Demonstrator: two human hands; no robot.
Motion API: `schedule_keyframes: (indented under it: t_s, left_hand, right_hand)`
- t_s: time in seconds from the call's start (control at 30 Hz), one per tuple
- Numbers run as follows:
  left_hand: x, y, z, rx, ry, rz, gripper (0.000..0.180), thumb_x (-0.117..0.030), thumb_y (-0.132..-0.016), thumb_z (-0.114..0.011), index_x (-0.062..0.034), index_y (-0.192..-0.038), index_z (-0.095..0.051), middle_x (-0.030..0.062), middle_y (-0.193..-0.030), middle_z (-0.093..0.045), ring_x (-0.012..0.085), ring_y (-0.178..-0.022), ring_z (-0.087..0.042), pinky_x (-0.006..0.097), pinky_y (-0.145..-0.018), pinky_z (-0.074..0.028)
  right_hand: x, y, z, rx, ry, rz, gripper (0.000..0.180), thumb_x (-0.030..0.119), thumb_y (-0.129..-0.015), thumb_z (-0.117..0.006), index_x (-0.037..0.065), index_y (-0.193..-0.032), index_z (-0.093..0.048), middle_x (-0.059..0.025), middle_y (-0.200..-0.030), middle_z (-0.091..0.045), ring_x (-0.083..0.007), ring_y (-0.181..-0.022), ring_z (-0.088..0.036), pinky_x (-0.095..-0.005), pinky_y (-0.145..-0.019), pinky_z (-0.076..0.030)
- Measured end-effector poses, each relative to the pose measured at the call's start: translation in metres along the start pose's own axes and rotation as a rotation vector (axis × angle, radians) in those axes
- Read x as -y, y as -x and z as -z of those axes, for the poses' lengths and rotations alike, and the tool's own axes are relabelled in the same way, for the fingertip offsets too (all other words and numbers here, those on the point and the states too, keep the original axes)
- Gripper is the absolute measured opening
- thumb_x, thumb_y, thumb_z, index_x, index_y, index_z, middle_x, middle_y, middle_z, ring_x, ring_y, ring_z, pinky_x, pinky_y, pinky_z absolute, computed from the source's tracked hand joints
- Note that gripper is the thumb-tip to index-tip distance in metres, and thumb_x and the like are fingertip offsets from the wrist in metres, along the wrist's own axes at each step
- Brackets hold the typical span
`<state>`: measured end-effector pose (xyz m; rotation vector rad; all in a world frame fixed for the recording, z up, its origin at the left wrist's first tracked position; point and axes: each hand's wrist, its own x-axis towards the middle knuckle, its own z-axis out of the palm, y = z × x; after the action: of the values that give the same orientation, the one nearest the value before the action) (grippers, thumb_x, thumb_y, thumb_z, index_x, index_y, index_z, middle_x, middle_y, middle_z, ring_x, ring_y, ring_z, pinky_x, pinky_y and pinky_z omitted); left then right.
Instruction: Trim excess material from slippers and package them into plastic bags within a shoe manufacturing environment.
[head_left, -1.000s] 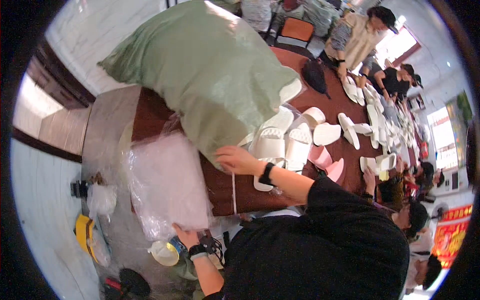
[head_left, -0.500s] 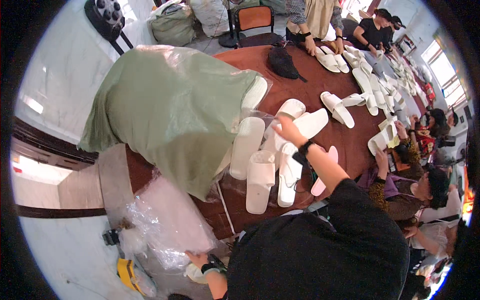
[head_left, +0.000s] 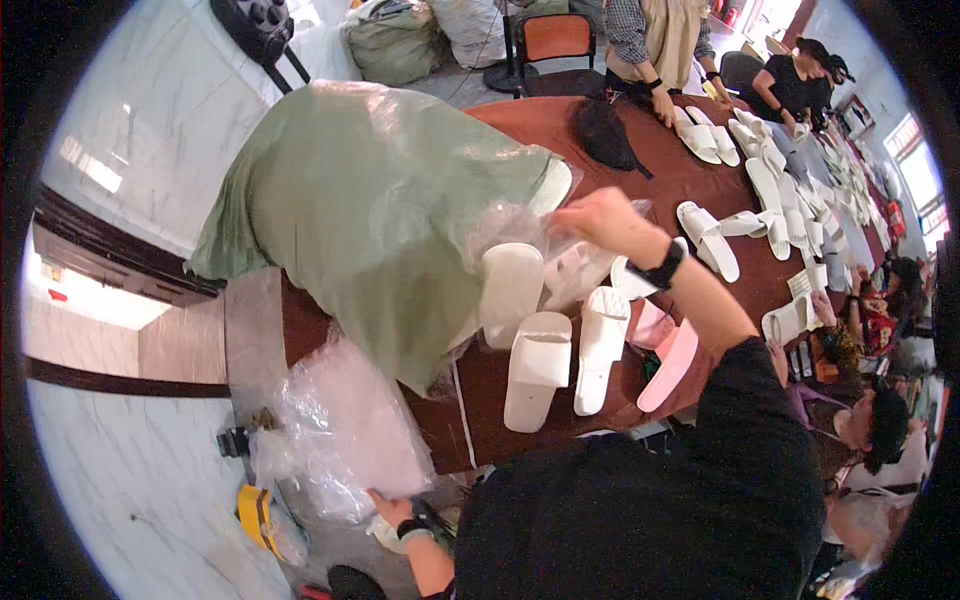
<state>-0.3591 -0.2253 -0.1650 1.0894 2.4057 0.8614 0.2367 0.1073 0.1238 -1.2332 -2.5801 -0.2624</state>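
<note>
Left hand [head_left: 389, 508] gripping plastic packet [head_left: 365, 420] by corner, slippers [head_left: 513, 290] near right hand [head_left: 608, 222]

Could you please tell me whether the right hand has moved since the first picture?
Yes: judged against the black pouch on the brown table, the right hand has moved rightward and up the picture, nearer that pouch.
</note>
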Motion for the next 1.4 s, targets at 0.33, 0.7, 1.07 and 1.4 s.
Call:
schedule_keyframes:
  t_s: [0.33, 0.7, 1.07, 1.4]
  left_hand:
    - [0.069, -0.005, -0.009, 0.089, 0.519, 0.184, 0.079, 0.004, -0.069, -0.052, 0.0043, -0.140, -0.019, 0.0253, -0.137, -0.035, 0.0323, -0.122, -0.043, 0.035, -0.097, -0.039]
    - [-0.016, 0.014, -0.037, -0.172, 0.799, 0.112, 0.064, -0.060, -0.089, -0.038, -0.0102, -0.129, -0.041, 0.0029, -0.103, -0.059, 0.0127, -0.069, -0.047, 0.023, -0.061, -0.042]
    - [-0.061, -0.003, -0.005, -0.016, 1.910, 0.749, 0.074, -0.068, -0.084, -0.035, -0.0150, -0.136, -0.030, 0.0072, -0.134, -0.037, 0.0238, -0.120, -0.037, 0.042, -0.096, -0.035]
    - [-0.059, -0.015, -0.003, 0.034, 1.544, 0.549, 0.038, -0.029, -0.093, -0.046, -0.0046, -0.123, -0.048, 0.0096, -0.120, -0.054, 0.0230, -0.108, -0.053, 0.039, -0.093, -0.042]
  right_hand:
    - [0.066, -0.160, 0.217, -0.354, -0.400, -0.175, 0.026, 0.018, -0.087, -0.056, 0.005, -0.110, -0.058, -0.0101, -0.096, -0.059, -0.0189, -0.078, -0.055, -0.0282, -0.069, -0.046]
    - [0.413, -0.190, -0.041, 0.040, -0.465, 0.601, 0.040, 0.017, -0.081, -0.055, 0.031, -0.119, -0.057, -0.0033, -0.138, -0.039, -0.0230, -0.095, -0.060, -0.0334, -0.063, -0.054]
    - [0.527, -0.122, -0.228, 0.566, -0.728, 0.653, 0.038, 0.038, -0.089, -0.047, 0.031, -0.126, -0.052, -0.0105, -0.146, -0.026, -0.0333, -0.102, -0.051, -0.0429, -0.086, -0.044]
    - [0.495, -0.166, -0.233, 0.958, -1.027, 0.192, 0.058, 0.033, -0.085, -0.053, 0.017, -0.138, -0.035, -0.0121, -0.146, -0.027, -0.0312, -0.117, -0.045, -0.0432, -0.091, -0.042]
